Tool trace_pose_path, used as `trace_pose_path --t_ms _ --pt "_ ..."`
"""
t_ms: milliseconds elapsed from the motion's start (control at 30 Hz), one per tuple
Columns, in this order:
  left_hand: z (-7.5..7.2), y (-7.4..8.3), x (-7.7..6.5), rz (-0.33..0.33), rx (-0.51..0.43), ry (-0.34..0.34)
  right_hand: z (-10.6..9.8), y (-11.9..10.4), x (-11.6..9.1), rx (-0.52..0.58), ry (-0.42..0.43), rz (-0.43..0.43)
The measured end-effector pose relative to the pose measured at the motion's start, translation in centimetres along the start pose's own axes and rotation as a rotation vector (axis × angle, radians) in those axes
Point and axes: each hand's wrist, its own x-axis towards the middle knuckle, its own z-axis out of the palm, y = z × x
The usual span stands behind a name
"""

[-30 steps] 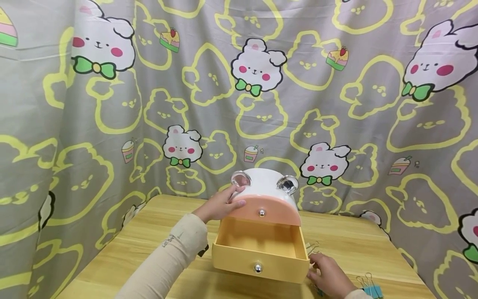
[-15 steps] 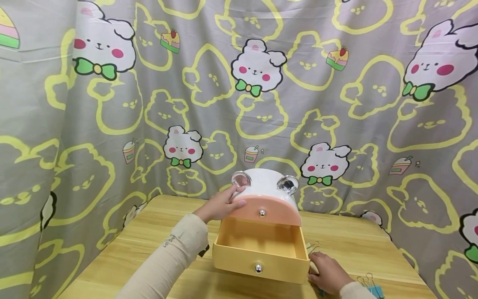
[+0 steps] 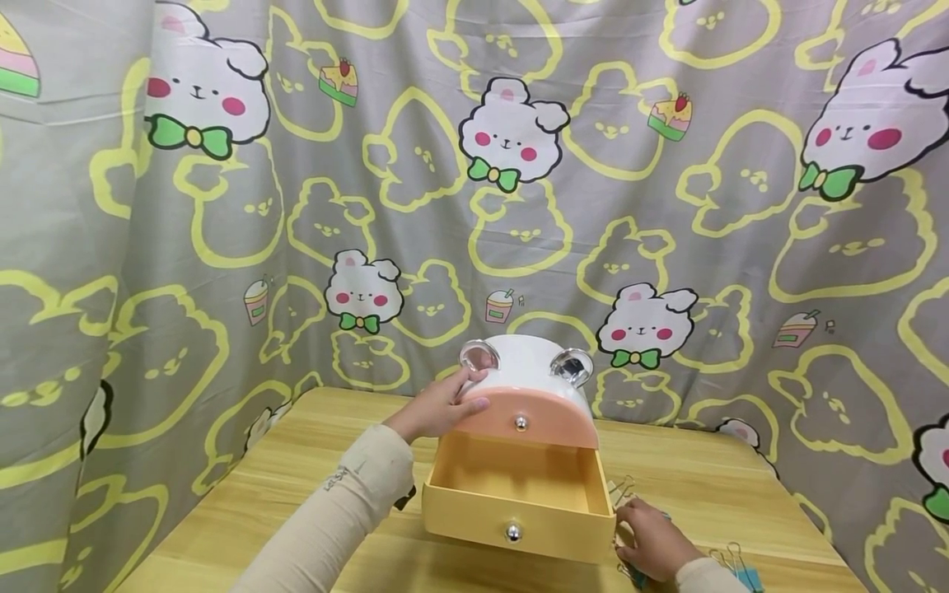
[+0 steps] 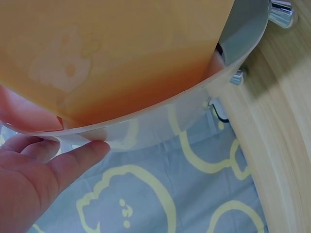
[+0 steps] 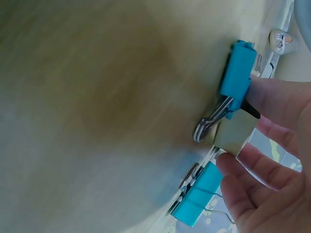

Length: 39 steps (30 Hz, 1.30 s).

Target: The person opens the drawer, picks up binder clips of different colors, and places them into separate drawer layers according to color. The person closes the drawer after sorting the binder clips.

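At the lower right of the head view, beside the drawer, we find the right hand (image 3: 656, 539), fingers bent inward with only a small gap to the thumb; in the right wrist view it appears to pinch a pale beige clip (image 5: 235, 133). Compared with half a second ago, the hand has barely shifted, but a sliver of teal now shows past its far edge. We read this as a hold being adjusted low down, with the clip not yet raised from the counter (image 3: 296, 445).

Just beside those fingers we see a teal clip (image 5: 238, 75) with silver handles, and below it a second teal clip (image 5: 197, 194). Farther out sits the yellow drawer (image 3: 467, 512), still pulled out beneath the orange drawer (image 3: 534, 412) of a white-topped cabinet (image 3: 522, 362). The left hand (image 3: 445, 399) has stayed there, fingers fairly straight, resting against the front and one silver ear, so we judge that it steadies the cabinet.

Much is hidden: the right hand covers most of its clips in the head view, we cannot tell exactly where the thumb presses, and another teal clip (image 3: 749, 579) at the lower right is partly covered by a sleeve.
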Motion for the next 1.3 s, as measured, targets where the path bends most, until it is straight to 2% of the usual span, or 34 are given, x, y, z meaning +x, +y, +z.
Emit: trace_pose_path --t_ms 200,333,633,867,1300 --pt "-0.1 -0.1 0.0 0.006 0.004 -0.008 -0.2 0.3 0.1 0.046 -0.031 -0.016" --pt "0.0 -0.1 0.0 -0.001 -0.008 -0.008 -0.3 0.3 0.1 0.066 -0.044 0.005" --pt "0.1 0.0 -0.1 -0.011 -0.005 0.000 -0.3 0.2 -0.1 0.064 -0.007 0.021" --pt "0.1 0.0 0.0 -0.013 0.005 0.003 -0.6 0.0 -0.5 0.096 0.015 0.092" --pt "0.1 -0.1 0.0 -0.012 -0.004 0.005 -1.4 -0.5 -0.9 0.131 0.070 0.159"
